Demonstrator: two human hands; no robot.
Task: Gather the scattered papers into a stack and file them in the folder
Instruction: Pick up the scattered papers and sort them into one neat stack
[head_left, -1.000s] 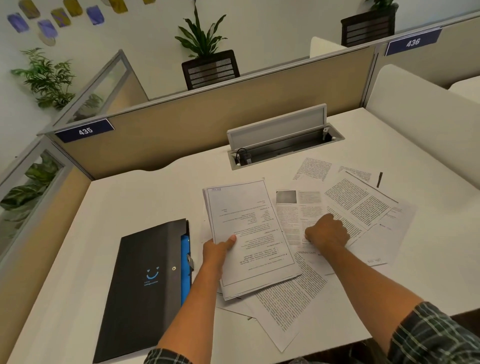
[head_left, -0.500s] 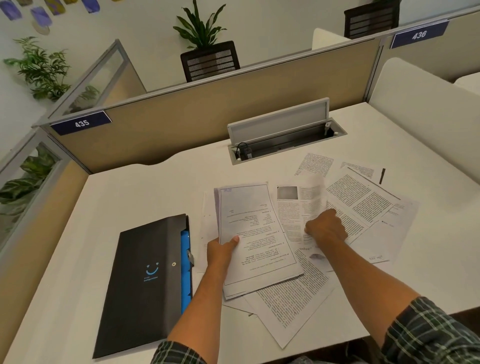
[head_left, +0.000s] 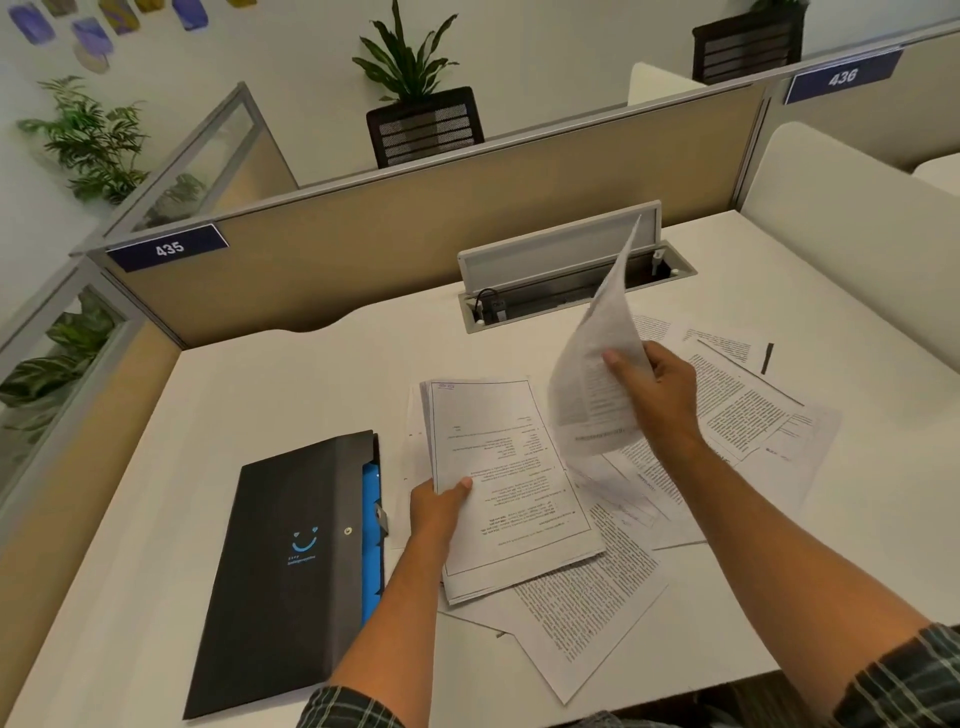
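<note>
Right hand (head_left: 657, 392) raised, pinching a curling sheet (head_left: 595, 374), left hand (head_left: 439, 506) gripping the stack (head_left: 506, 483), thumb on top

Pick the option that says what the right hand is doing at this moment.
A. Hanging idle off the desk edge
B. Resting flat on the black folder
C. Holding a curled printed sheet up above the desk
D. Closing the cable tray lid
C: the right hand pinches a printed sheet that curls upward, lifted off the scattered papers, while the left hand grips the stack.
</note>
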